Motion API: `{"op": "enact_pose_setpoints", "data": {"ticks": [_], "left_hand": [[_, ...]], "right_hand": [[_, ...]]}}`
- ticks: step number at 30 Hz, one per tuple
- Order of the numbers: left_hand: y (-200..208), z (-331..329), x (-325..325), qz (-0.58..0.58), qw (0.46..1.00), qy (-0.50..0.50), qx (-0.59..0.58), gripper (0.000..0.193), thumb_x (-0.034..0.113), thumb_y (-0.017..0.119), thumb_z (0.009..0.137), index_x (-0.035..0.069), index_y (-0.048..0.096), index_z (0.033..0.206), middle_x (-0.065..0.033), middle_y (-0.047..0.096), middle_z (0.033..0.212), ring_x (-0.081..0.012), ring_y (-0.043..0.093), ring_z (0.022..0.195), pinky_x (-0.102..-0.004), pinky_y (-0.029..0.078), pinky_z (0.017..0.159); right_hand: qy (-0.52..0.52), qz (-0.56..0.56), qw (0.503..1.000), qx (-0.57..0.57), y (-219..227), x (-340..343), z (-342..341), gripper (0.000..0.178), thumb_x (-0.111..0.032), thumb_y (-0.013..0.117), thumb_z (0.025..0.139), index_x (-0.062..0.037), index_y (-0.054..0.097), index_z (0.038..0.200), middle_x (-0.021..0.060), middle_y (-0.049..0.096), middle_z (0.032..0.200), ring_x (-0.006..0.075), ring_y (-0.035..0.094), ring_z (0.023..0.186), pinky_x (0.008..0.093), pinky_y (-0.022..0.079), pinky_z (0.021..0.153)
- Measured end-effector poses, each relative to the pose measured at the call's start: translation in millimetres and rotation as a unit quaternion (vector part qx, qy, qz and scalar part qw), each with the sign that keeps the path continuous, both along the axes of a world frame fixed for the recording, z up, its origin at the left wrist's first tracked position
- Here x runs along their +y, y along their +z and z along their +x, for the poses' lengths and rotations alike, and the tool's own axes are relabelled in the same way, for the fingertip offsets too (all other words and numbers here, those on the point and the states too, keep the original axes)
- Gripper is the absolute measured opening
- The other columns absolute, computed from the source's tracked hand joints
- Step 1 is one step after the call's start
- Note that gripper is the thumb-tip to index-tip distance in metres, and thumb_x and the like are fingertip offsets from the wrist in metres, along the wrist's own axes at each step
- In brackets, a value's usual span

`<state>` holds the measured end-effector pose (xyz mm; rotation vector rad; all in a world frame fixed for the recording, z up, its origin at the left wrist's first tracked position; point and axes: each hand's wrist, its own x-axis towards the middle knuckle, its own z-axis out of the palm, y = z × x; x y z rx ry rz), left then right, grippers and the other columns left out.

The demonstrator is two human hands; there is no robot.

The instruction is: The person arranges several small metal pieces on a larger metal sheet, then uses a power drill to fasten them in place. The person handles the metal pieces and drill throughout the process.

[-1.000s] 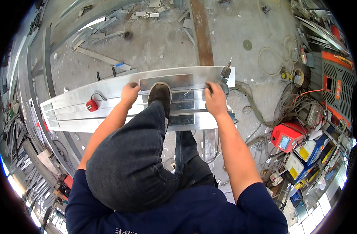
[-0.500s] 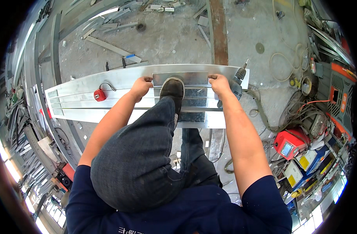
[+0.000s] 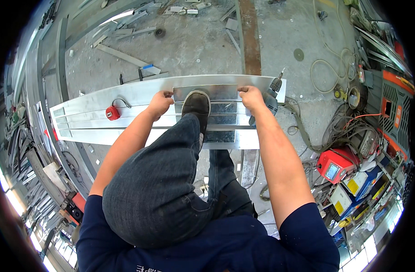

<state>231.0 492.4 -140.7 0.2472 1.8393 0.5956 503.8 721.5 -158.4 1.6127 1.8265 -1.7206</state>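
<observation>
A flat rectangular metal plate (image 3: 221, 92) lies across the long silvery metal panels (image 3: 137, 93). My shoe (image 3: 196, 105) presses down on the plate's left part and hides some of it. At the plate's left end, my left hand (image 3: 161, 104) is closed, thumb and fingers pinching the edge. My right hand (image 3: 251, 97) pinches the opposite end the same way. Darker rectangular pieces (image 3: 221, 119) show in line below the plate, partly covered by my leg. Just right of my right hand lies a power drill (image 3: 272, 96), its bit pointing away from me.
A red tape measure (image 3: 112, 113) rests on the panels to the left. Metal offcuts (image 3: 125, 56) are scattered on the floor beyond. To the right stand a red machine with a screen (image 3: 335, 167), tangled cables (image 3: 341, 122) and an orange-and-grey case (image 3: 395, 111).
The whole scene sits slightly further left in the view. Both hands, the shoe and the plate keep their places relative to one another.
</observation>
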Motion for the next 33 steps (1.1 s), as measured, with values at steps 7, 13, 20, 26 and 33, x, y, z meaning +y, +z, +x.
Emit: {"op": "enact_pose_setpoints", "data": {"ticks": [7,13,20,26,33], "left_hand": [[1,4,4,-0.021,0.999,-0.024,0.043,0.051,0.006,0.059,0.078,-0.01,0.056,0.126,-0.0212,0.061,0.124,-0.028,0.058,0.116,-0.0323,0.043,0.099],[-5,10,-4,-0.021,0.991,-0.017,0.131,0.047,0.015,0.062,0.078,-0.008,0.061,0.12,-0.0223,0.065,0.116,-0.0311,0.062,0.111,-0.0357,0.047,0.096],[-10,11,-6,-0.006,0.986,-0.005,0.168,0.044,0.021,0.063,0.079,-0.007,0.065,0.113,-0.0221,0.069,0.107,-0.0315,0.066,0.101,-0.036,0.049,0.089],[0,24,-9,-0.09,0.966,-0.101,0.218,0.039,0.021,0.062,0.078,-0.006,0.069,0.105,-0.0236,0.07,0.099,-0.0345,0.068,0.096,-0.0381,0.051,0.087],[3,51,-30,-0.085,0.982,-0.083,0.15,0.041,0.017,0.062,0.075,-0.009,0.067,0.107,-0.0222,0.071,0.096,-0.0298,0.07,0.092,-0.0344,0.052,0.084]], "right_hand": [[0.002,-0.018,1.0,0.003,6,1,0,0.033,-0.011,0.059,0.084,0.0033,0.068,0.113,0.0196,0.07,0.108,0.0268,0.064,0.102,0.0345,0.048,0.09],[0.028,0.107,0.993,0.038,19,-1,13,0.037,-0.02,0.064,0.087,0.0037,0.066,0.115,0.0189,0.07,0.105,0.0263,0.065,0.098,0.0353,0.049,0.089],[0.006,0.146,0.989,0.027,30,-23,36,0.032,-0.018,0.062,0.085,0.0036,0.067,0.108,0.022,0.067,0.102,0.0369,0.064,0.095,0.0416,0.05,0.088],[0.024,0.131,0.99,-0.047,15,-61,34,0.031,-0.011,0.055,0.085,0.0048,0.065,0.11,0.0284,0.063,0.109,0.0416,0.059,0.106,0.0447,0.047,0.095],[0.002,0.154,0.987,-0.053,4,-75,34,0.027,-0.012,0.055,0.086,0.0029,0.069,0.104,0.0248,0.067,0.106,0.0392,0.062,0.105,0.0424,0.047,0.095]]}}
